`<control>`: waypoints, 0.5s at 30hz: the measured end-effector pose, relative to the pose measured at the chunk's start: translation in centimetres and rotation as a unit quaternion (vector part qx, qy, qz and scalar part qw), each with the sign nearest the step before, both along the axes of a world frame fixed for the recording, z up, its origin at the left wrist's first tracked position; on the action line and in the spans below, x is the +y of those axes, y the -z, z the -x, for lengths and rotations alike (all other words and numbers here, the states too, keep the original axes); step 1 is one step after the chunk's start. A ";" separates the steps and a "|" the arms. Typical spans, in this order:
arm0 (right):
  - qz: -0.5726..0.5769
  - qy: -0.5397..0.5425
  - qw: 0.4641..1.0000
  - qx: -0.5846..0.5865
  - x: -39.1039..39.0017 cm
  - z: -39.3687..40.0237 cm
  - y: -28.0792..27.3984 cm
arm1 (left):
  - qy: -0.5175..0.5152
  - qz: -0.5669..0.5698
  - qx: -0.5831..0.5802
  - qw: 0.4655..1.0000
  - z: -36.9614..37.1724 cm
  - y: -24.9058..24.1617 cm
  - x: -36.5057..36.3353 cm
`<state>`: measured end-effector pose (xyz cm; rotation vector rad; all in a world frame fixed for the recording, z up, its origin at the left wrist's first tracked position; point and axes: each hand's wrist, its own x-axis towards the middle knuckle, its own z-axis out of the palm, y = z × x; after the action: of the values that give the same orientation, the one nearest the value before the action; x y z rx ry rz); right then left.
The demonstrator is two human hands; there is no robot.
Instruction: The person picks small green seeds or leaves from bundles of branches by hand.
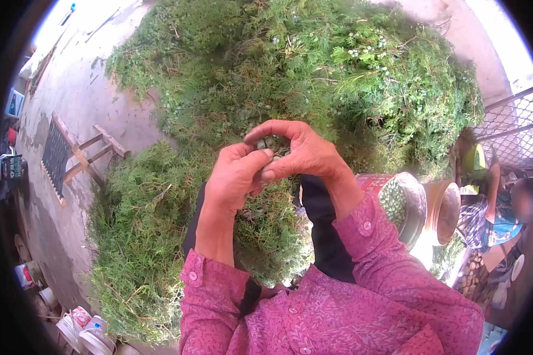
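My left hand [234,171] is closed, thumb and fingers pinched around a small green sprig with round pale berries [262,144]. Touching it from the right, my right hand [302,152] curves its index finger over the berries, its thumb near the left thumb. The sprig is mostly hidden between the fingers. Beneath and beyond both hands spreads a big heap of green cut branches [231,71] with pale berries among them. A bucket of green berries [392,204] stands to the right of my right forearm.
A wooden stool with a dark woven seat [56,157] lies at the left. Beside the berry bucket is a tan container [447,210]. Another person [509,207] sits at the far right, near a wire mesh fence [512,121]. White buckets [89,334] stand at lower left.
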<state>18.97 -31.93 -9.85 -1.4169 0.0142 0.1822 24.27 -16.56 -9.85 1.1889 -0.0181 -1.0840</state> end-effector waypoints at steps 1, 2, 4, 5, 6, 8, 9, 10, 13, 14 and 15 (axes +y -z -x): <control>-0.019 -0.001 1.000 0.014 0.0 0.0 0.0 | 0.000 0.000 0.001 1.000 -0.1 -0.1 0.1; -0.038 -0.001 0.999 0.028 0.0 0.0 0.1 | 0.002 0.020 0.025 0.999 -0.1 -0.2 0.2; -0.030 0.013 0.999 0.012 -0.1 0.1 0.3 | 0.004 0.041 0.049 0.998 -0.2 -0.2 0.3; -0.022 0.025 0.999 -0.004 -0.2 0.1 0.4 | 0.010 0.059 0.067 0.996 -0.2 -0.2 0.3; -0.022 0.025 0.999 -0.005 -0.3 0.2 0.3 | 0.016 0.077 0.086 0.993 -0.3 -0.1 0.3; -0.026 0.030 0.997 0.060 -0.4 0.3 0.0 | 0.020 0.092 0.093 0.991 -0.4 0.0 0.4; -0.027 0.031 0.997 0.060 -0.5 0.4 -0.3 | 0.024 0.108 0.101 0.989 -0.4 0.1 0.3; -0.069 0.031 0.992 0.100 -0.5 0.4 -0.6 | 0.024 0.107 0.102 0.989 -0.3 0.1 0.3; -0.141 0.053 0.983 0.105 -0.3 0.3 0.6 | 0.010 0.136 0.120 0.983 -0.4 0.1 0.2; -0.169 0.074 0.980 0.070 -0.1 0.1 1.1 | 0.002 0.152 0.124 0.980 -0.3 0.3 0.2; -0.169 0.074 0.980 0.070 0.2 0.0 1.2 | -0.007 0.168 0.129 0.977 -0.3 0.3 0.2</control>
<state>18.99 -31.75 -11.04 -1.0570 0.1953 0.1534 24.62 -16.33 -10.19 0.7389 0.0071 -1.1644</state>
